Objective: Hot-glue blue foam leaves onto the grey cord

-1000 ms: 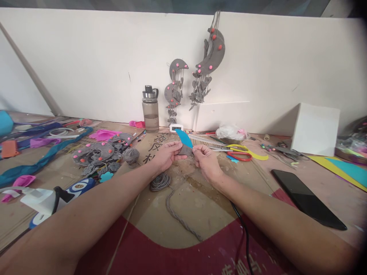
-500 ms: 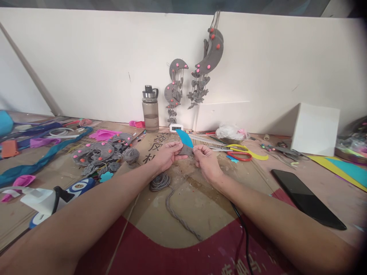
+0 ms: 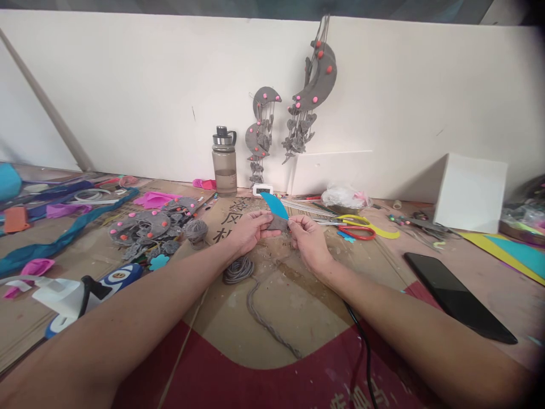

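Near the middle of the view, my left hand [image 3: 251, 230] pinches the left side of a small grey felt piece [image 3: 277, 224]. My right hand [image 3: 307, 237] has its fingertips closed on the right edge of the same piece. A curved blue strip [image 3: 275, 204] rises from behind the felt, between my hands. Below my left hand lies a coil of grey cord [image 3: 239, 270], with a twisted length [image 3: 270, 326] trailing toward me. Grey felt pieces with pink dots [image 3: 147, 226] are at the left, beside a ball of grey yarn [image 3: 196, 232].
Red-handled scissors [image 3: 361, 232] and yellow-handled scissors [image 3: 355, 219] lie beyond my right hand. A bottle [image 3: 224, 165] stands near the white wall, where grey crescent ornaments [image 3: 323, 76] hang. A phone [image 3: 457, 295] is at the right, a white charger [image 3: 62, 292] at the left.
The whole view has shifted very slightly. The hanging crescent ornament has swung a little to the right. Both hands keep the same hold.
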Available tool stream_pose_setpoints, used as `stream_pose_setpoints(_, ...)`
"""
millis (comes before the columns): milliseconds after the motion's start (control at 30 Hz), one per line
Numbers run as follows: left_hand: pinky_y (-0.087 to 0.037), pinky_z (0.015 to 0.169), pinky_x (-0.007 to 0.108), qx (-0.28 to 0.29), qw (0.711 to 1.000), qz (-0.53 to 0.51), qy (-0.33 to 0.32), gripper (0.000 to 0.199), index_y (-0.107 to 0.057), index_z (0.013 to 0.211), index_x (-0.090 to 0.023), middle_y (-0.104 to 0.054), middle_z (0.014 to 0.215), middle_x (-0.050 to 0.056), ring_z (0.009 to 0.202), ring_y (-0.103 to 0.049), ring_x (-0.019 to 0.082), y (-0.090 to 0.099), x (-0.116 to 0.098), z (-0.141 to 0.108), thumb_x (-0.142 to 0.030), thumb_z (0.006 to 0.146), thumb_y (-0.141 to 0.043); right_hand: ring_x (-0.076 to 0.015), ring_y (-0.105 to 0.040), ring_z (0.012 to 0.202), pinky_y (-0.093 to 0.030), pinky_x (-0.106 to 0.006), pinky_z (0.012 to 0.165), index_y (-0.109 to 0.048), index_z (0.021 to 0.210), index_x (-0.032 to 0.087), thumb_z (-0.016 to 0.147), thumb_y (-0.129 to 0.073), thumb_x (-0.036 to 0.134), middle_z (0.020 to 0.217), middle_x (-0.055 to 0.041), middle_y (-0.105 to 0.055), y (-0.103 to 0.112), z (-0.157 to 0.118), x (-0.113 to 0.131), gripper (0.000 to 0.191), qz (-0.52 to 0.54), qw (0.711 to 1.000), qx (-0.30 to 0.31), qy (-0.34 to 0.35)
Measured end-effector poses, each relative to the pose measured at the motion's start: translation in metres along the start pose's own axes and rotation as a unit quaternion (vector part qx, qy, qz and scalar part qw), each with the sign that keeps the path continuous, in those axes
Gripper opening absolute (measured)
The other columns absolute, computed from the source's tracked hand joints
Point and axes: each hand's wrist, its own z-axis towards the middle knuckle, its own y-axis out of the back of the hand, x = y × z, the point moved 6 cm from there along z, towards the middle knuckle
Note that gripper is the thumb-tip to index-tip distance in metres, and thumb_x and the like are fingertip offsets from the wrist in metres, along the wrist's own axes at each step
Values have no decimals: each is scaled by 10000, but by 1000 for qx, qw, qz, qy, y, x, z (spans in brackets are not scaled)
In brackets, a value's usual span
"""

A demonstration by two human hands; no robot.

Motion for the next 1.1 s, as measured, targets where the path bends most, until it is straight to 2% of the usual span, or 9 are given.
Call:
stream_pose_setpoints(300,-589,640,282,2,1000,13,-2,21,-631,759,-115,-672,761,56,684,-645,124,-3,-5,-3,-128,744,-623,-66,-305,415,-252,-223,397,-571,792,197,706,-648,447,531,82,-404,-1,-2,1,275,-26,999,10,18)
stream_pose_setpoints(433,-583,578,271,-7,999,50,-18,113,-628,802,-115,-635,765,45,672,-612,119,-4,-4,-4,-201,740,-666,-65,-305,413,-244,-223,398,-566,782,195,702,-647,432,530,84,-403,1,-2,0,263,-20,1000,4,14)
stream_pose_setpoints(600,-573,550,283,-68,981,165,-71,248,-593,820,-140,-584,765,16,661,-556,111,-1,-8,-6,-320,705,-720,-58,-294,431,-245,-223,421,-565,769,184,701,-637,433,554,79,-433,7,1,3,268,-34,999,-34,21)
stream_pose_setpoints(667,-555,536,282,-93,962,237,-101,247,-574,802,-155,-575,759,14,678,-560,129,-1,-14,-8,-353,720,-698,-59,-305,442,-260,-224,436,-570,773,181,710,-625,423,566,76,-444,8,1,5,256,-41,998,-45,29)
stream_pose_setpoints(733,-550,600,299,-112,924,332,-155,211,-571,795,-168,-594,775,19,718,-577,144,-5,-22,-13,-350,745,-667,-63,-321,449,-272,-225,446,-573,779,182,722,-611,412,574,72,-452,9,2,6,239,-43,997,-50,32)
stream_pose_setpoints(833,-512,797,348,-113,826,488,-259,185,-574,794,-183,-638,845,29,822,-602,167,-21,-35,-24,-334,745,-670,-71,-343,461,-285,-226,455,-577,784,184,731,-599,403,583,65,-467,9,2,6,227,-50,997,-55,33)
stream_pose_setpoints(900,-484,825,356,-97,777,556,-281,249,-576,834,-192,-651,900,38,870,-609,189,-30,-35,-29,-379,723,-697,-74,-356,473,-301,-227,467,-581,783,182,733,-596,396,599,57,-487,8,1,6,220,-55,996,-54,32)
stream_pose_setpoints(967,-478,784,351,-96,756,589,-270,321,-576,874,-201,-655,929,48,880,-614,209,-34,-33,-31,-437,703,-709,-75,-363,486,-317,-229,483,-588,782,179,737,-595,394,617,49,-504,7,-1,8,220,-63,996,-48,36)
stream_pose_setpoints(1100,-469,770,360,-108,754,602,-240,325,-567,866,-202,-656,924,59,878,-616,226,-32,-30,-30,-456,708,-696,-83,-375,510,-335,-232,506,-609,786,174,740,-604,406,619,41,-514,1,-7,13,237,-92,994,-28,46)
